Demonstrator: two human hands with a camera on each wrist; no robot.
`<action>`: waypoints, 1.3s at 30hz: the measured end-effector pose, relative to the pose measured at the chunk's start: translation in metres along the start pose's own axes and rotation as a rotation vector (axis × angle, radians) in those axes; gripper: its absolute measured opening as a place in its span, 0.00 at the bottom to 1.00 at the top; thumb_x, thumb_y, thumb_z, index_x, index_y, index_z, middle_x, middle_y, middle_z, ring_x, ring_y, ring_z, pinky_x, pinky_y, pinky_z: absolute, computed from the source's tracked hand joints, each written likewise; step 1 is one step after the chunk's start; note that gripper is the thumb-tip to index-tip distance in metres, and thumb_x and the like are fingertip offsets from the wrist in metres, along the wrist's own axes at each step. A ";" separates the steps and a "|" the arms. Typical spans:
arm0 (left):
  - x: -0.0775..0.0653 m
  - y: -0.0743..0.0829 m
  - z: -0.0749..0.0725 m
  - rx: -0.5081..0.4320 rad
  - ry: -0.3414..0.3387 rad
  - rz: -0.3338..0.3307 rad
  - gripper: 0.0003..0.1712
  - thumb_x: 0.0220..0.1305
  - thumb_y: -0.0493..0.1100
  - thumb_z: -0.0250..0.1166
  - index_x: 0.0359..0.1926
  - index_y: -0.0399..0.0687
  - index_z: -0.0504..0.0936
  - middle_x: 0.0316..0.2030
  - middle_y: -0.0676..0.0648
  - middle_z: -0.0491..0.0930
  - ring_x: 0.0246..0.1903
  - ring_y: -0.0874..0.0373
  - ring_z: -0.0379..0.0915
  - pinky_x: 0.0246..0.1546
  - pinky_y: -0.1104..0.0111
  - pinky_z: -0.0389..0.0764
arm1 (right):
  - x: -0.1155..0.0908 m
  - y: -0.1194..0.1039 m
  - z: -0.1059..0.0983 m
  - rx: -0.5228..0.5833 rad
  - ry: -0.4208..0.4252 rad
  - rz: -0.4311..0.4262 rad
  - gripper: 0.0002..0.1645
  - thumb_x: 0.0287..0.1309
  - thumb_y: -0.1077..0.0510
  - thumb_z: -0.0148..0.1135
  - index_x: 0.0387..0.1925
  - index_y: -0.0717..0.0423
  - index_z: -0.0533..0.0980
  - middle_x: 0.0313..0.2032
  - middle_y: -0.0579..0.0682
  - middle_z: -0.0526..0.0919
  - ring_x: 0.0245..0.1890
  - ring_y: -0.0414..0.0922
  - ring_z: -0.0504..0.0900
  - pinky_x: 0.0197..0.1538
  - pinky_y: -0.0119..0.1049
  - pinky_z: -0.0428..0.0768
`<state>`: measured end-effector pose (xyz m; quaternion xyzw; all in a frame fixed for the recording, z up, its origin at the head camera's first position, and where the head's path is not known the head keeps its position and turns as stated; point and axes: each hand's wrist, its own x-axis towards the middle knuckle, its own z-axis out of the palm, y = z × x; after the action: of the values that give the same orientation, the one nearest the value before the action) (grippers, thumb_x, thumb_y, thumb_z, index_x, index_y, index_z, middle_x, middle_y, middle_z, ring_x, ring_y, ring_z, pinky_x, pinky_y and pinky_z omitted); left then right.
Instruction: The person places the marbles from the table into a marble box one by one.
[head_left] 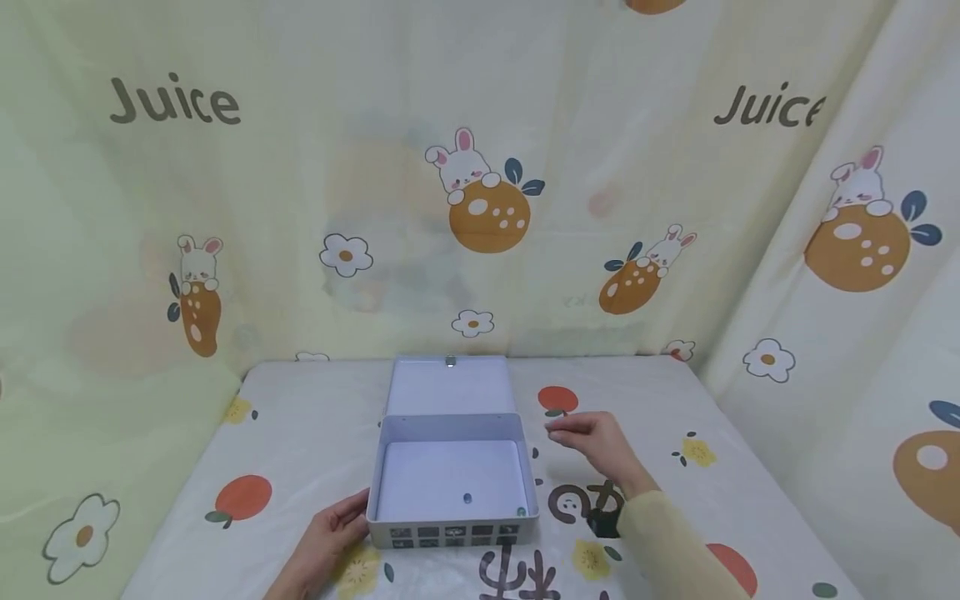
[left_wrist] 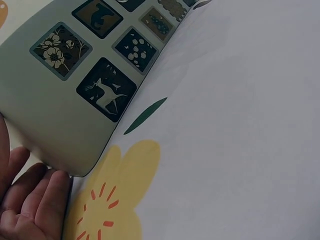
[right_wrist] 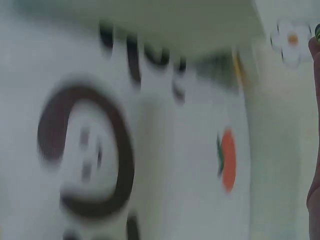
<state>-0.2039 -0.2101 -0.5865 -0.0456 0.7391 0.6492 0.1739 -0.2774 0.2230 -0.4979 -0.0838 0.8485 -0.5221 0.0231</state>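
A pale tin box [head_left: 454, 533] with a hinged lid [head_left: 450, 387] laid back behind it stands on the table. Inside, on its white floor, lie a dark glassy marble [head_left: 467, 498] and a green marble [head_left: 522, 512] in the front right corner. My left hand [head_left: 327, 537] rests against the box's left wall, its relaxed fingers [left_wrist: 52, 200] touching near the front corner. To the right of the box, raised above the table, my right hand [head_left: 596, 446] pinches a small round greenish marble [right_wrist: 318, 33], mostly cut off by the right wrist view's edge.
A patterned cloth [head_left: 300, 433] covers the table. Behind it hangs a printed curtain [head_left: 480, 292], with another curtain [head_left: 847, 333] along the right side. The lid's metal clasp [head_left: 450, 361] sits at the far edge.
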 end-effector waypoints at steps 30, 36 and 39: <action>0.004 0.000 0.008 -0.003 0.003 0.023 0.35 0.63 0.45 0.64 0.67 0.37 0.64 0.65 0.36 0.66 0.63 0.45 0.65 0.55 0.62 0.77 | 0.028 -0.047 0.068 0.083 -0.095 0.028 0.13 0.53 0.54 0.70 0.42 0.48 0.85 0.41 0.44 0.86 0.43 0.43 0.84 0.51 0.41 0.82; 0.001 0.000 0.005 -0.004 0.006 0.027 0.35 0.63 0.46 0.63 0.67 0.38 0.64 0.65 0.36 0.66 0.64 0.45 0.64 0.56 0.60 0.76 | 0.026 -0.045 0.057 0.074 -0.054 0.020 0.11 0.52 0.55 0.70 0.41 0.44 0.85 0.41 0.44 0.86 0.43 0.43 0.84 0.50 0.41 0.82; 0.001 -0.002 0.002 0.015 0.021 0.010 0.35 0.63 0.47 0.63 0.68 0.40 0.64 0.65 0.37 0.66 0.64 0.44 0.64 0.57 0.58 0.75 | 0.024 -0.040 0.043 0.087 -0.037 -0.001 0.12 0.53 0.57 0.69 0.42 0.49 0.85 0.41 0.47 0.86 0.44 0.44 0.84 0.52 0.41 0.82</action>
<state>-0.2035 -0.2080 -0.5885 -0.0474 0.7461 0.6438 0.1630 -0.2907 0.1636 -0.4802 -0.0928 0.8242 -0.5570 0.0423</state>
